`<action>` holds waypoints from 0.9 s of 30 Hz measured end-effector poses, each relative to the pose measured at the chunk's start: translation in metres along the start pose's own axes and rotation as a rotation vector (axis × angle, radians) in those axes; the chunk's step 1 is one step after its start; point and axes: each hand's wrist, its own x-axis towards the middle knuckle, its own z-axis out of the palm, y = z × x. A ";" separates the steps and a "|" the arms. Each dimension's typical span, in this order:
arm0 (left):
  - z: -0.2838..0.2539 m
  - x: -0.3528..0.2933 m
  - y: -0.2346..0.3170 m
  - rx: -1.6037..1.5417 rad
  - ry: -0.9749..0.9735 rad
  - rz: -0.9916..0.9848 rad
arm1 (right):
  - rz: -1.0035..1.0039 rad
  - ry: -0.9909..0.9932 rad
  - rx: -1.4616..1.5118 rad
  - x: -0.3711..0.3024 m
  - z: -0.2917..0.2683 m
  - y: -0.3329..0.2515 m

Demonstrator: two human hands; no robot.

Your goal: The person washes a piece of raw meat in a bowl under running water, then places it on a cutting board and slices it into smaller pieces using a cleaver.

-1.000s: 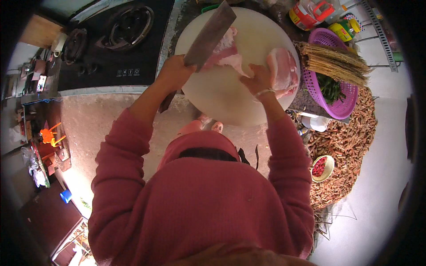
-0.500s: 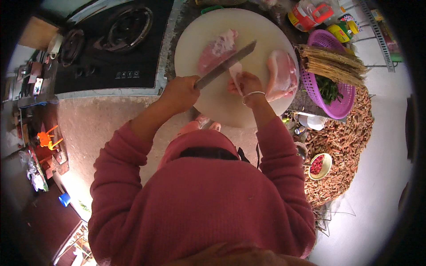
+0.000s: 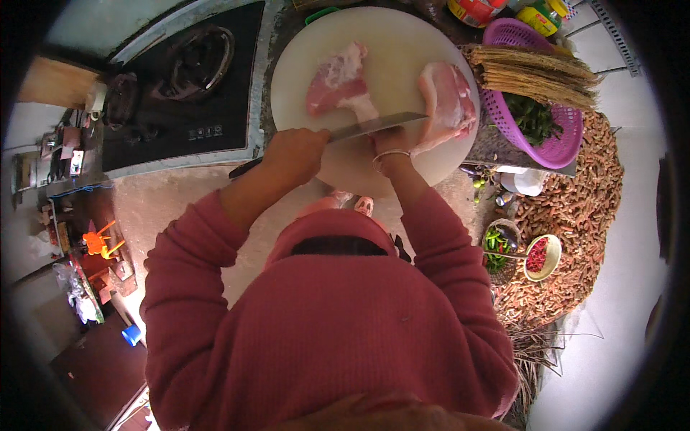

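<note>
My left hand (image 3: 296,154) is closed around the handle of a long knife (image 3: 377,125). Its blade points right, over the near part of a round white cutting board (image 3: 395,47). A piece of raw pink meat (image 3: 332,92) with whitish fat lies left of centre, its pale narrow end running toward the blade. Just behind that blade is my right hand (image 3: 392,159), with a bangle at the wrist; it is closed on the narrow end, its fingertips mostly hidden. On the right of the board lies a thicker slab of meat with pale skin (image 3: 447,100), close to my right hand.
A black glass cooktop (image 3: 180,100) adjoins the board on the left. To the right are a bundle of dry straw (image 3: 535,74), a purple basket (image 3: 571,147) with greens and a yellow-capped jar (image 3: 540,18). Lower right, a bowl of red chillies (image 3: 537,256) sits by heaped brown pods (image 3: 586,208).
The knife has swung from slanting up and away to nearly level, now crossing in front of my right hand. The left meat piece shows more of its narrow end. The whole view has shifted slightly.
</note>
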 end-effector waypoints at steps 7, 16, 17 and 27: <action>-0.004 0.015 0.002 0.058 -0.121 -0.012 | -0.339 0.007 -0.384 -0.012 0.007 -0.004; 0.007 0.045 0.025 0.019 0.013 0.018 | -0.352 -0.114 -0.427 -0.025 -0.008 -0.013; 0.006 0.040 0.024 -0.002 -0.018 -0.022 | -0.178 -0.100 -0.175 -0.023 -0.006 -0.015; 0.007 0.011 0.008 0.034 -0.070 -0.087 | -0.902 -0.072 -0.884 -0.030 -0.020 -0.027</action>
